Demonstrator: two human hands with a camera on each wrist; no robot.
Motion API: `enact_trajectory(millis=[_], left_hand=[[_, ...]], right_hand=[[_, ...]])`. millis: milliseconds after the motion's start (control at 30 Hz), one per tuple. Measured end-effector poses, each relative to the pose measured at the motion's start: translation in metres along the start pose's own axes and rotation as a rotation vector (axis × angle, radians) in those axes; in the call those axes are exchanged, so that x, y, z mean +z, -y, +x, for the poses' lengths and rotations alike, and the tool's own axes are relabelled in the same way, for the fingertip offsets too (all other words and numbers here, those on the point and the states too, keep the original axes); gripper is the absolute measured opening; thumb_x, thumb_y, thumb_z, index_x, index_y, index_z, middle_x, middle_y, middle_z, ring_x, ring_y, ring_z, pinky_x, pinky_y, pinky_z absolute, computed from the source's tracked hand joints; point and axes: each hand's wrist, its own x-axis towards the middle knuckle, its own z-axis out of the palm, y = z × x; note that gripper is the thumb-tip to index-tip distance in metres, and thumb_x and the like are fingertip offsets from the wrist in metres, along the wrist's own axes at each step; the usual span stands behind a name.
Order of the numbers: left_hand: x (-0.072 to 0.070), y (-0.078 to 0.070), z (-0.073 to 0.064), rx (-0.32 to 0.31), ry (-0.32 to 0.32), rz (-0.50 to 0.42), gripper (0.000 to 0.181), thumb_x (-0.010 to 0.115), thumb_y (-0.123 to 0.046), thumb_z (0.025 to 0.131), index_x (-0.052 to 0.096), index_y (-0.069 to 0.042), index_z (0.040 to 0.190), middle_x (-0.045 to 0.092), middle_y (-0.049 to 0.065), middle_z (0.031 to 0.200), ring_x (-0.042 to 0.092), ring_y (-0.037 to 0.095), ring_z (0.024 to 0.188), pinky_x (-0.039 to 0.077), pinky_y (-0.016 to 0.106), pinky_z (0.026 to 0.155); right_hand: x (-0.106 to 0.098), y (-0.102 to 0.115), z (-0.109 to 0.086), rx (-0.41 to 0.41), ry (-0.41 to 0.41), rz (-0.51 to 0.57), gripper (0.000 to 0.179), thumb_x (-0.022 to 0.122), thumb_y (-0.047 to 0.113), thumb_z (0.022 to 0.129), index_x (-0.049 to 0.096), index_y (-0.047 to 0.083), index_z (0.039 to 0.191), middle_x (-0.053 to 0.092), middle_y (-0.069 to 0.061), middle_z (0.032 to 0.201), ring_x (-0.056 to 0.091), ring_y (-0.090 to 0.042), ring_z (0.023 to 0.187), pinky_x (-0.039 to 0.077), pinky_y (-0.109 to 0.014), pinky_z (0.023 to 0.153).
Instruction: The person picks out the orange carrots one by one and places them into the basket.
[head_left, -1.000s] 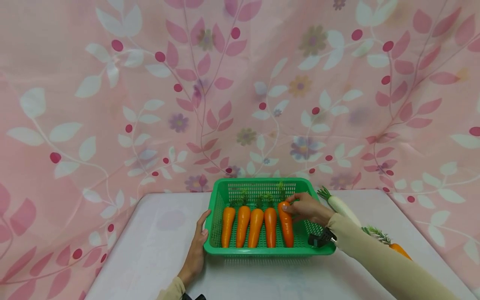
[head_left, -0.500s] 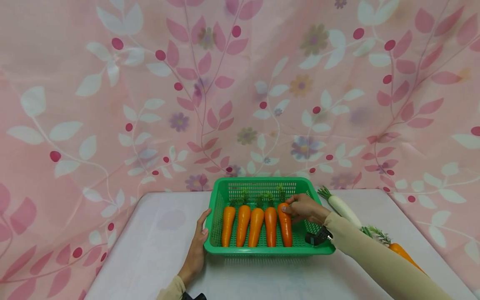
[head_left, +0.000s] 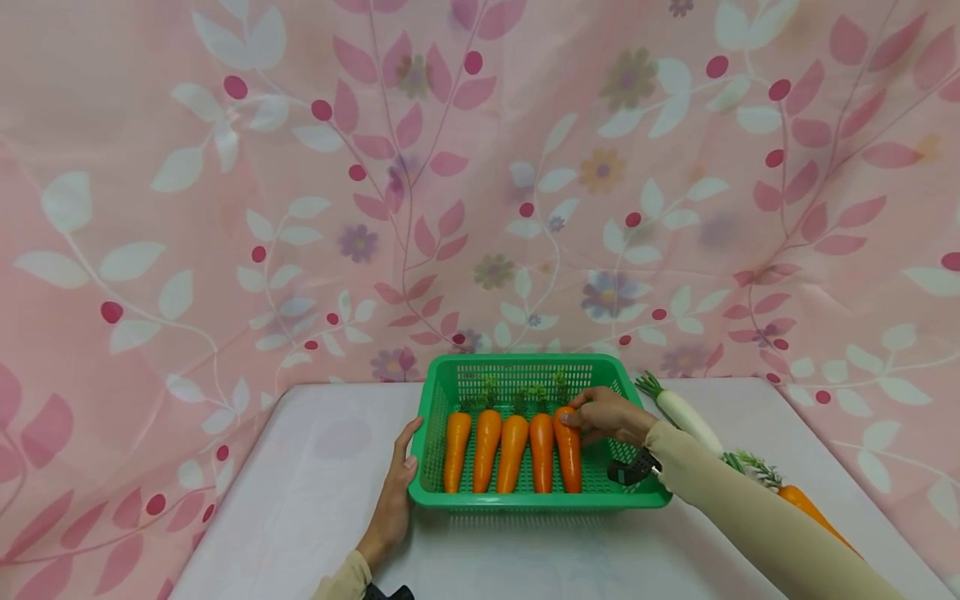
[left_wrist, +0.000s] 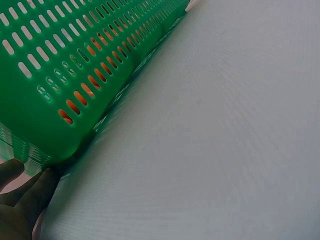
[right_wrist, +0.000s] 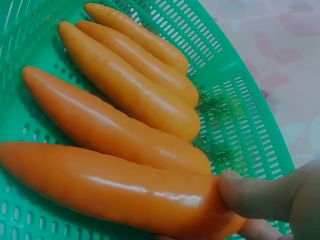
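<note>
A green plastic basket (head_left: 540, 501) holds several orange carrots with green tops, lying side by side. My right hand (head_left: 611, 414) pinches the thick end of the rightmost carrot (head_left: 567, 454), thumb on top; in the right wrist view this carrot (right_wrist: 115, 187) lies close alongside its neighbour (right_wrist: 115, 125). Some of the right fingers are hidden beneath the carrot. At the basket's left end, my left hand (head_left: 393, 492) rests its extended fingers against the outer wall. The left wrist view shows those fingers (left_wrist: 37, 195) touching the basket's lower corner (left_wrist: 65, 145).
To the right of the basket, a white radish (head_left: 688, 418) with a green top lies on the white table (head_left: 300, 500). Another carrot (head_left: 806, 504) lies beyond it, partly behind the right sleeve. A pink floral cloth (head_left: 480, 208) hangs behind the table.
The rightmost carrot, in my right hand's pinch, has shifted slightly left toward the row and straightened. My right hand moved a little with it. The left hand has stayed in place.
</note>
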Motion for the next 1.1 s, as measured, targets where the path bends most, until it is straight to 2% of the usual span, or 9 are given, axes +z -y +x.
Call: enact_trajectory(millis=[433, 733, 1100], left_hand=[[-0.0013, -0.0011, 0.0009, 0.002, 0.0, 0.01, 0.056, 0.023, -0.033, 0.112, 0.025, -0.033, 0.168, 0.016, 0.005, 0.177, 0.013, 0.037, 0.161, 0.005, 0.08, 0.121], [-0.0002, -0.0007, 0.0003, -0.009, 0.005, -0.005, 0.056, 0.023, -0.034, 0.112, 0.025, -0.033, 0.168, 0.015, 0.005, 0.178, 0.013, 0.037, 0.161, 0.006, 0.079, 0.122], [0.0007, -0.0015, -0.0007, -0.008, 0.002, -0.01, 0.056, 0.023, -0.033, 0.112, 0.025, -0.033, 0.168, 0.015, 0.006, 0.178, 0.013, 0.036, 0.161, 0.006, 0.079, 0.122]], right_hand=[[0.0007, -0.0025, 0.001, -0.048, -0.048, -0.115, 0.034, 0.077, 0.018, 0.098, 0.059, -0.005, 0.116, 0.072, -0.018, 0.106, 0.073, -0.025, 0.088, 0.063, -0.051, 0.087], [0.0018, -0.0032, 0.002, -0.049, -0.046, -0.197, 0.038, 0.077, 0.018, 0.098, 0.062, -0.008, 0.122, 0.071, -0.02, 0.111, 0.072, -0.026, 0.095, 0.064, -0.05, 0.084], [0.0048, -0.0032, 0.0024, -0.057, -0.034, -0.257, 0.039, 0.075, 0.02, 0.099, 0.067, -0.008, 0.126, 0.076, -0.016, 0.11, 0.074, -0.025, 0.094, 0.064, -0.047, 0.08]])
